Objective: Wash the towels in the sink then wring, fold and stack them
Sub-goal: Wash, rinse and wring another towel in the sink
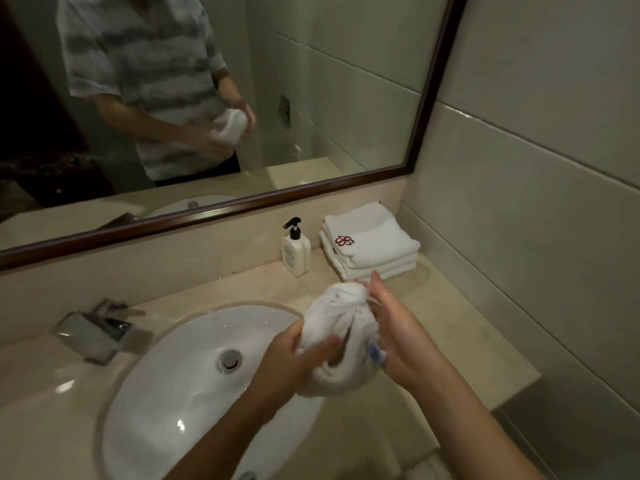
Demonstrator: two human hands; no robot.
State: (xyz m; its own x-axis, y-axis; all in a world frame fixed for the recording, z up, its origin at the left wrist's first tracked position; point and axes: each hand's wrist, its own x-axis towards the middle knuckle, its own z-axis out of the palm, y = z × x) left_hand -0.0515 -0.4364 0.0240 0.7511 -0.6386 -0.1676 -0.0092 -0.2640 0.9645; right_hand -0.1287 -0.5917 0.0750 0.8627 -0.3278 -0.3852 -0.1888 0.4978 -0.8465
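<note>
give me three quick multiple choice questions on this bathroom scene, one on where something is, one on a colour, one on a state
1. Where is the stack of folded towels?
A. in the sink
B. on the counter in the right back corner, right of the pump bottle
C. on the faucet

2. What colour is the emblem on the top folded towel?
A. red
B. green
C. blue

3. What is the state of the wet towel?
A. laid flat on the counter
B. folded on the stack
C. bunched up, held by the left hand and right hand by the sink

Answers: 1 B, the stack sits by the wall beside the bottle; 2 A, the flower mark is red; 3 C, both hands' fingers wrap the bundle.
</note>
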